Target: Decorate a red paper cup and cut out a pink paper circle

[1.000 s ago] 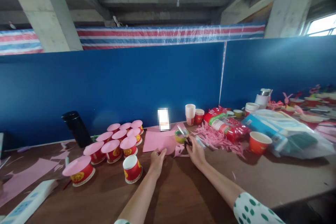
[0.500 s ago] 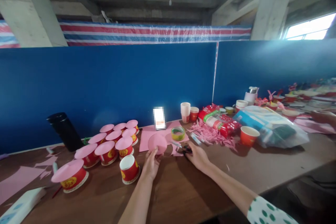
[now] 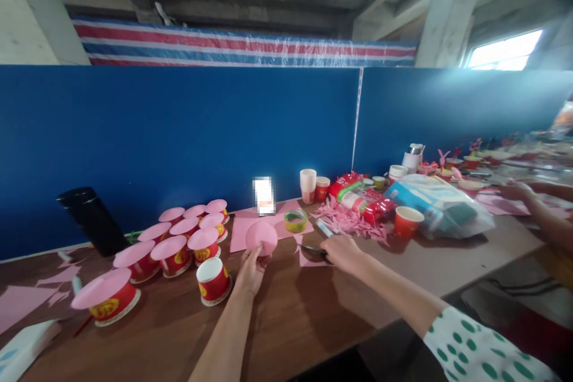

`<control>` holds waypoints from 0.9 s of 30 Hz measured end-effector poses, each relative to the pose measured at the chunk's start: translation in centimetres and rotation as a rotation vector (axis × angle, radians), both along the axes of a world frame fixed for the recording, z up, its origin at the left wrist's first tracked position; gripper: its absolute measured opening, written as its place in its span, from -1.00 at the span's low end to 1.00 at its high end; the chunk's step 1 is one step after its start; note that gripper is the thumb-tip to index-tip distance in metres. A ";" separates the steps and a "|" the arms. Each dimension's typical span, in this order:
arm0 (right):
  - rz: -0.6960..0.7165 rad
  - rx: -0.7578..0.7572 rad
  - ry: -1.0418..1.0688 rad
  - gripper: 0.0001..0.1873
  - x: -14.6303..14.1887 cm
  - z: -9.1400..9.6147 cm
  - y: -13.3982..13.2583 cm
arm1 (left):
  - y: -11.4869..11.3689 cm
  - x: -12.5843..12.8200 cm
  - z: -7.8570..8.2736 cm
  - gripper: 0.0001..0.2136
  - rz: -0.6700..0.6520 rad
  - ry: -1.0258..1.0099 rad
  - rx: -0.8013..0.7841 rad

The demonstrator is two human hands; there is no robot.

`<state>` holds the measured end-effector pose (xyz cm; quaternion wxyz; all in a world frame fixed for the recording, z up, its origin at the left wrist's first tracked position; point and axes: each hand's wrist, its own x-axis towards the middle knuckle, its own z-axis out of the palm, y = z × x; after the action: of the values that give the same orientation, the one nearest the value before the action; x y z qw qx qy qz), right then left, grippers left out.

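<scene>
My left hand (image 3: 253,268) pinches the lower edge of a pink paper disc (image 3: 261,237), thumb on its face. To the right, my right hand (image 3: 342,252) is closed on dark-handled scissors (image 3: 314,252), low over the table beside pink paper scraps (image 3: 308,259). Behind the disc lies a pink paper sheet (image 3: 239,236) with a roll of tape (image 3: 296,221) on it. An uncovered red paper cup (image 3: 213,282), bottom up, stands left of my left hand. Several more upturned red cups (image 3: 175,261), each topped with a pink disc (image 3: 168,247), stand further left.
At the far left are a black bottle (image 3: 92,221) and a white box (image 3: 27,343). Pink paper shreds (image 3: 353,222), a red plastic packet (image 3: 364,200), an orange cup (image 3: 408,222) and a clear bag (image 3: 447,209) lie right. Another person's hands (image 3: 521,194) are at far right.
The view has shifted slightly to the right. My right hand with the scissors has drawn a little away from the disc, while my left hand keeps hold of it.
</scene>
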<state>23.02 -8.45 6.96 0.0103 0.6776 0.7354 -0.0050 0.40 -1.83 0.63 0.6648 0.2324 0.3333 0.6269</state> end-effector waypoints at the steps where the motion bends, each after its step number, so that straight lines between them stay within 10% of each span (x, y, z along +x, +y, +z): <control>1: -0.023 -0.004 -0.013 -0.79 0.8 0.3 -0.1 | 0.1 0.0 -0.1 -0.87 -0.014 -0.005 0.013; 14: 0.099 0.020 0.071 -0.80 1.0 -0.8 -3.3 | 0.2 -0.1 -0.5 -0.89 -0.043 -0.039 0.048; 21: -0.187 -0.005 -0.019 -0.76 3.5 0.3 -2.3 | 0.3 -0.2 -0.7 -0.90 -0.039 -0.018 0.049; 27: -0.124 0.030 0.017 -0.77 1.6 -0.4 -2.8 | 0.3 -0.1 -0.5 -0.89 -0.057 -0.007 0.050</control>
<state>24.61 -11.21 6.55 -0.0064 0.7218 0.6921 -0.0003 0.34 -1.57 0.09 0.6774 0.2564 0.3084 0.6166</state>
